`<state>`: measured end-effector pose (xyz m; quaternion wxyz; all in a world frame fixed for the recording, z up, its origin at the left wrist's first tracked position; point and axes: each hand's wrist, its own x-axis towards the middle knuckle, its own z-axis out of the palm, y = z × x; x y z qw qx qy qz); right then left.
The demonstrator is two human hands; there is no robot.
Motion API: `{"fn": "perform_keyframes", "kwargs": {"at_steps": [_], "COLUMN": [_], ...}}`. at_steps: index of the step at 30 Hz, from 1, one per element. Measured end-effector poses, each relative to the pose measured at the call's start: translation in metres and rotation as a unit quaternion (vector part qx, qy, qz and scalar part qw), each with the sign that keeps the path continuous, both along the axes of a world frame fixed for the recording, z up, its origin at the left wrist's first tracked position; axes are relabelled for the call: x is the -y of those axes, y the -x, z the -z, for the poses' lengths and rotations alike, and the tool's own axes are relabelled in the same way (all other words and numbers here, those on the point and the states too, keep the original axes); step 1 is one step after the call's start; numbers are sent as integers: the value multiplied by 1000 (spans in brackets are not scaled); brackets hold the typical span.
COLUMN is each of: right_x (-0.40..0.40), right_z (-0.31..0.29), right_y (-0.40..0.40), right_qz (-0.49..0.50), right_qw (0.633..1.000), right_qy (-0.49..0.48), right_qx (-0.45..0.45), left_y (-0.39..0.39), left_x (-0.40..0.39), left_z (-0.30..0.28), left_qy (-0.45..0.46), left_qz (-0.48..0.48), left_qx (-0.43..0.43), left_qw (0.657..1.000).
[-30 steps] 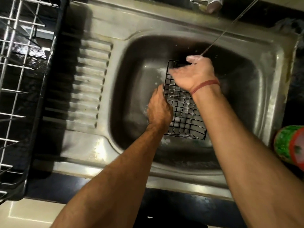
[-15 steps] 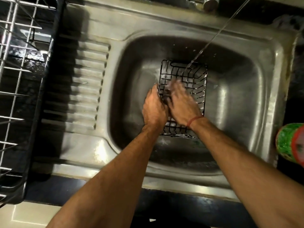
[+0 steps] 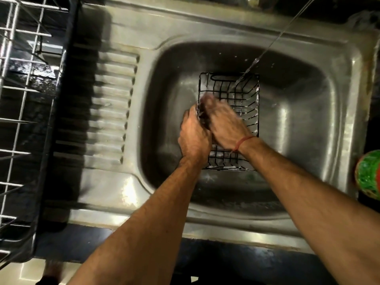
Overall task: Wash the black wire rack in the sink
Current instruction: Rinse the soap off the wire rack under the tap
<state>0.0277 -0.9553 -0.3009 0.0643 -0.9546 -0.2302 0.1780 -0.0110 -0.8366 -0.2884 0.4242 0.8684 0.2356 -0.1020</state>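
In the head view the black wire rack lies in the middle of the sink basin, with open steel on its right side. The left hand grips the rack's left edge; the right hand lies blurred across the wires, its grip unclear, as a thin water stream hits the far edge.

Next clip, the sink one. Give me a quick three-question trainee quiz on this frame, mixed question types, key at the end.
1. True or false: the black wire rack lies inside the sink basin.
2. Where does the water stream land? A) on the rack B) on the ribbed drainboard C) on the green container
3. Fill in: the left hand holds the rack's ____ edge.

Key: 1 true; 2 A; 3 left. The right hand is blurred over the rack, so its grip is unclear.
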Motion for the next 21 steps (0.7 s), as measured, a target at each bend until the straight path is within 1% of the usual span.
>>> {"fn": "perform_keyframes", "kwargs": {"at_steps": [2,3,4,6,7,8,10,11,14,15,18,19,21], "right_x": [5,1,-4,-5,-3,-2,-3,-6,2,8,12,8,5], "right_z": [0,3,5,9,7,5,5,7,9,5,1,3,9], "right_y": [-4,2,7,15,14,10,6,6,4,-1,-7,-4,0], "right_qz": [127,140,103,9,2,31,142,150,33,28,92,85,29], "right_qw": [991,989,993,999,999,998,988,986,997,998,992,992,997], "right_qy": [26,44,52,37,38,40,50,58,61,59,78,87,73], "right_qx": [12,25,32,15,17,23,28,31,24,24,48,42,17], "left_y": [-3,-5,-7,-9,-9,-10,-12,-13,-16,-16,-17,-17,-15], "left_x": [1,1,0,-2,-2,-2,0,1,3,2,6,8,12], "left_z": [-3,-4,-3,-1,-1,-1,-3,-3,-2,-1,-1,-1,0], "left_qy": [-26,-37,-38,-22,-17,-17,-19,-19,-13,-13,-28,-29,-29], "left_qz": [29,42,46,38,34,38,55,60,62,60,57,51,33], "left_qx": [9,12,15,11,9,9,18,23,22,23,25,29,38], "left_qw": [999,998,998,999,999,999,998,998,998,998,998,998,998]}}
